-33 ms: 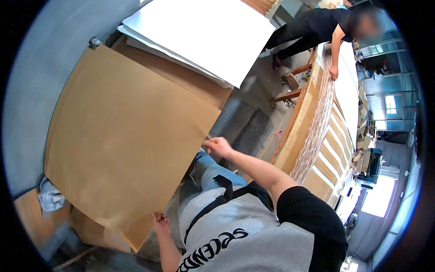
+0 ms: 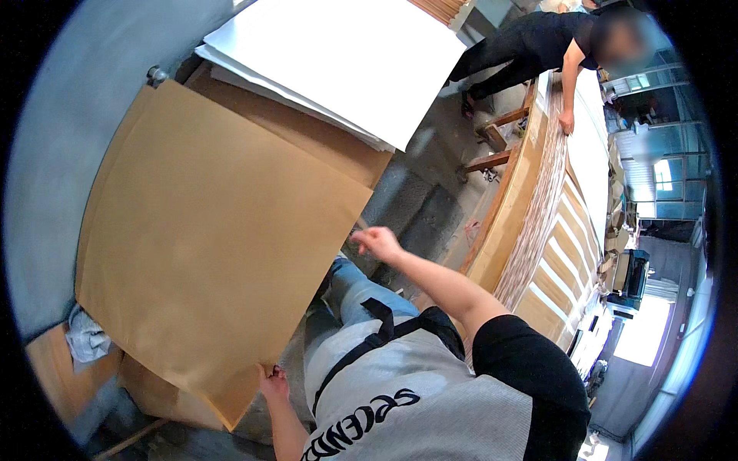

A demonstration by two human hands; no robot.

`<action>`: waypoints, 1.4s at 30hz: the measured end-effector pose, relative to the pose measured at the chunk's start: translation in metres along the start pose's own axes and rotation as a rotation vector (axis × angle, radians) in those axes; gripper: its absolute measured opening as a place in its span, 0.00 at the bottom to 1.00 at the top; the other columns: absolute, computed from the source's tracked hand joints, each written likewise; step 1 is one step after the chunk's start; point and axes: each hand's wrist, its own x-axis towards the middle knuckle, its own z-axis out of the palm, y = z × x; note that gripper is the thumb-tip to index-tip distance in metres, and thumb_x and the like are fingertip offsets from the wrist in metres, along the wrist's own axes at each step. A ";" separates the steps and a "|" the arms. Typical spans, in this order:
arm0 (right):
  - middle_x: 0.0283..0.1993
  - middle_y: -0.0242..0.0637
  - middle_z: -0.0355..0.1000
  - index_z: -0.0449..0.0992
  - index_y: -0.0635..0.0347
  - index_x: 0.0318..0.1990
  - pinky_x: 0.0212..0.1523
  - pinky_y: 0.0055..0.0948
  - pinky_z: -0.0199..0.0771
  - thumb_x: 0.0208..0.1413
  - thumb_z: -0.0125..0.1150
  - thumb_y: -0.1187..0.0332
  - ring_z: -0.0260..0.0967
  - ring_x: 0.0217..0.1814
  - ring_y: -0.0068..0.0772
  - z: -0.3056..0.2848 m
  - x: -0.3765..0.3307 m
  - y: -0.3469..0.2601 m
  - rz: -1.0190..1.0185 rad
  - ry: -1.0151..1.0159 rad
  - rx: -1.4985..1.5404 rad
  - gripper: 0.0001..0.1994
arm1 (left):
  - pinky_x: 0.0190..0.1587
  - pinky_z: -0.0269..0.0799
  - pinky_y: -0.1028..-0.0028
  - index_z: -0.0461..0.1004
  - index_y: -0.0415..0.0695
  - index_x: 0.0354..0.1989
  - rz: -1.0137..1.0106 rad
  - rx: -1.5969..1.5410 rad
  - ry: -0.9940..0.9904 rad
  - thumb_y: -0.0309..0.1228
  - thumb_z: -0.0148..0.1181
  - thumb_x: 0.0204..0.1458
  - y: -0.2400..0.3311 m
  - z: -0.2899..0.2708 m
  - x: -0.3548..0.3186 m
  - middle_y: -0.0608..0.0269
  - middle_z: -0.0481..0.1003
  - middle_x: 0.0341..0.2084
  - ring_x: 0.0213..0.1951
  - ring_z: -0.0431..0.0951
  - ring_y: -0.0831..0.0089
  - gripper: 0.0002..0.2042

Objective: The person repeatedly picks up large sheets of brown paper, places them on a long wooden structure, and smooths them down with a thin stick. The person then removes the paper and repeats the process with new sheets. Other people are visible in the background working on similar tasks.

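Observation:
A large brown paper sheet [image 2: 223,223] lies on a stack in front of me, its near corner drooping over the side. My left hand [image 2: 274,382] pinches the sheet's edge close to that corner, fingers closed on it. Past the sheet's right-hand edge is my right hand [image 2: 377,243], a small gap away from the paper. Its fingers are loosely bent and slightly apart, with nothing visible in them. White sheets [image 2: 338,61] are piled beyond the brown one, on more brown board [image 2: 307,138].
On the right runs a long bench [image 2: 500,238] bearing many layered strips [image 2: 538,200]. A co-worker [image 2: 530,46] in black leans over its far end, one hand on the strips. A crumpled grey cloth [image 2: 86,336] sits at the left, below the metal knob [image 2: 157,74] by the wall.
My right hand has shifted slightly right, off the edge of the brown sheet. The left hand stays at the corner, still pinching the paper.

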 end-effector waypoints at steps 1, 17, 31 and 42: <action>0.17 0.28 0.69 0.76 0.56 0.27 0.21 0.22 0.61 0.48 0.55 0.59 0.61 0.18 0.17 -0.024 0.015 0.011 -0.037 0.118 0.021 0.11 | 0.21 0.58 0.79 0.67 0.47 0.36 0.000 -0.003 -0.010 0.46 0.52 0.48 -0.001 -0.002 0.002 0.67 0.67 0.22 0.23 0.64 0.76 0.16; 0.32 0.38 0.71 0.75 0.52 0.31 0.37 0.33 0.66 0.44 0.58 0.61 0.69 0.37 0.36 -0.192 0.161 -0.040 0.061 0.498 -0.638 0.08 | 0.24 0.64 0.78 0.68 0.46 0.36 0.038 -0.004 0.113 0.42 0.53 0.48 0.003 -0.014 -0.007 0.66 0.71 0.26 0.26 0.69 0.73 0.14; 0.22 0.28 0.58 0.64 0.60 0.33 0.14 0.17 0.52 0.55 0.42 0.65 0.56 0.21 0.17 -0.180 0.108 -0.175 -0.159 0.338 0.302 0.09 | 0.27 0.65 0.74 0.66 0.45 0.38 0.144 -0.070 -0.077 0.40 0.54 0.48 -0.012 -0.011 0.007 0.63 0.70 0.28 0.30 0.69 0.70 0.14; 0.32 0.27 0.61 0.60 0.52 0.38 0.22 0.23 0.57 0.57 0.42 0.60 0.58 0.33 0.15 0.183 -0.075 -0.206 -0.312 -0.417 0.122 0.09 | 0.32 0.68 0.73 0.64 0.48 0.43 0.253 -0.053 -0.076 0.44 0.55 0.46 -0.033 -0.008 0.027 0.62 0.70 0.33 0.34 0.71 0.70 0.19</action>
